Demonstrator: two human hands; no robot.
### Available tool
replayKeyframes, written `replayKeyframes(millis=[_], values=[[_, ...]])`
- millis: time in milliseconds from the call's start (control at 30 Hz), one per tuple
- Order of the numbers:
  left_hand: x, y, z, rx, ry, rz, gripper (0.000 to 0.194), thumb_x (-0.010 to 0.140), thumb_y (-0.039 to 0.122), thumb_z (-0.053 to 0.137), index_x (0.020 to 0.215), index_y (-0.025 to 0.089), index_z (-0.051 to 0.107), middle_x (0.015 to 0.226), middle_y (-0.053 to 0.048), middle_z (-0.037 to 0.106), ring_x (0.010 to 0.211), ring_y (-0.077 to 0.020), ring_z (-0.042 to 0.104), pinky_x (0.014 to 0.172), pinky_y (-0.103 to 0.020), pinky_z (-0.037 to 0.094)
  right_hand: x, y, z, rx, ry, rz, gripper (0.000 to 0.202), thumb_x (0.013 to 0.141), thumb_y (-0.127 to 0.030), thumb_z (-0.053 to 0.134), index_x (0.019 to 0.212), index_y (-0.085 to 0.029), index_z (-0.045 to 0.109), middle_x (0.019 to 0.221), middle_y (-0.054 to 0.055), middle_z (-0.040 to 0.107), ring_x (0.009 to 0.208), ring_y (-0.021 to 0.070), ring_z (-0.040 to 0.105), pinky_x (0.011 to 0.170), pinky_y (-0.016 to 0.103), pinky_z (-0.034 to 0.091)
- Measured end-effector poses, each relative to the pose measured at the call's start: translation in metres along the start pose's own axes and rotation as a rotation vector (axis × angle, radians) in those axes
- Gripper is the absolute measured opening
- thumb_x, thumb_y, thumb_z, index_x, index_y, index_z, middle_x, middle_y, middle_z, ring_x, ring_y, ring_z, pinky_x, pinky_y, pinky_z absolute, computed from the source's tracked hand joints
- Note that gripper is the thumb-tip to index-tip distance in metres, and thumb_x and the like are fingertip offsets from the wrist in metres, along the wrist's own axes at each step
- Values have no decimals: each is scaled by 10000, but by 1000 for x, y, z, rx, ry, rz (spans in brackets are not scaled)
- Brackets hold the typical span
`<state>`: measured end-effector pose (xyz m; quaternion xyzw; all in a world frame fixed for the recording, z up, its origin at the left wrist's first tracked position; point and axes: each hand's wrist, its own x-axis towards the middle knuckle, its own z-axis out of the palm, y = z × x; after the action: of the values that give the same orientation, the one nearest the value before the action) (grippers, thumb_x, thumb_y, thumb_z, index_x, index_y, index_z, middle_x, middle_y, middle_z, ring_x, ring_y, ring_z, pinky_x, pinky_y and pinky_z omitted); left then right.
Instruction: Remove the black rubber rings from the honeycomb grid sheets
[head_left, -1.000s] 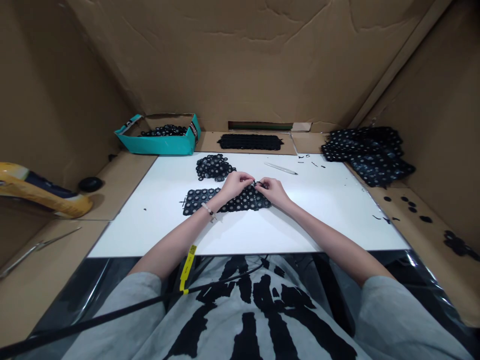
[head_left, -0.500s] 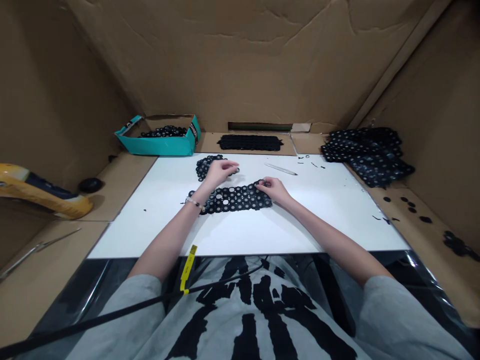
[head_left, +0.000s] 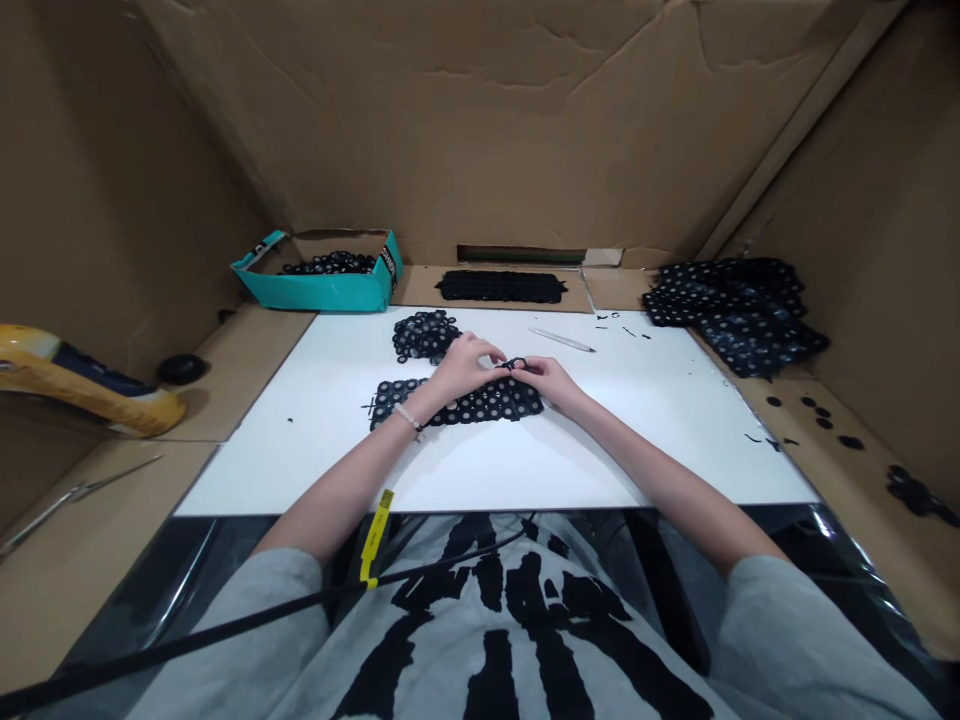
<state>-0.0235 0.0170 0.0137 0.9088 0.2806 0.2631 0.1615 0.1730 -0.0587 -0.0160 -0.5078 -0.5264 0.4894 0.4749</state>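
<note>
Mat (head_left: 487,402) of black rings lies at the centre of the frame on the white desk (head_left: 465,475), below a ring pile (head_left: 424,335). It looks light, thin and floppy, probably rubbery rather than slippery, with joints that could tear; a pinch on one rim ring seems the best hold. The right hand (head_left: 547,380) has its grip pinched on a ring (head_left: 517,363) at the mat's upper edge. The left hand (head_left: 466,368) arches over the mat, thumb and forefinger at that same ring; I can't make out whether they clasp it. Both forearms (head_left: 341,475) slant inward from below, fingertips nearly meeting.
</note>
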Motion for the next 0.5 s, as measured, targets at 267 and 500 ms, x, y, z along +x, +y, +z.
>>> replayKeyframes(millis=[267, 500], values=[[1, 8, 12, -186, 35, -33, 238, 855, 430, 692, 885, 208, 771, 950, -48, 772, 941, -225, 665, 948, -381, 406, 0, 3, -2, 31, -7, -24, 362, 687, -516, 741, 798, -173, 713, 780, 9, 683, 778, 179, 560, 734, 283, 382], [6, -2, 7, -321, -1, -360, 156, 787, 209, 693, 894, 200, 806, 937, -55, 786, 896, -241, 701, 877, -350, 505, 3, 5, -2, -51, 41, 36, 384, 660, -536, 729, 726, -162, 670, 673, 2, 633, 657, 147, 494, 621, 270, 321]])
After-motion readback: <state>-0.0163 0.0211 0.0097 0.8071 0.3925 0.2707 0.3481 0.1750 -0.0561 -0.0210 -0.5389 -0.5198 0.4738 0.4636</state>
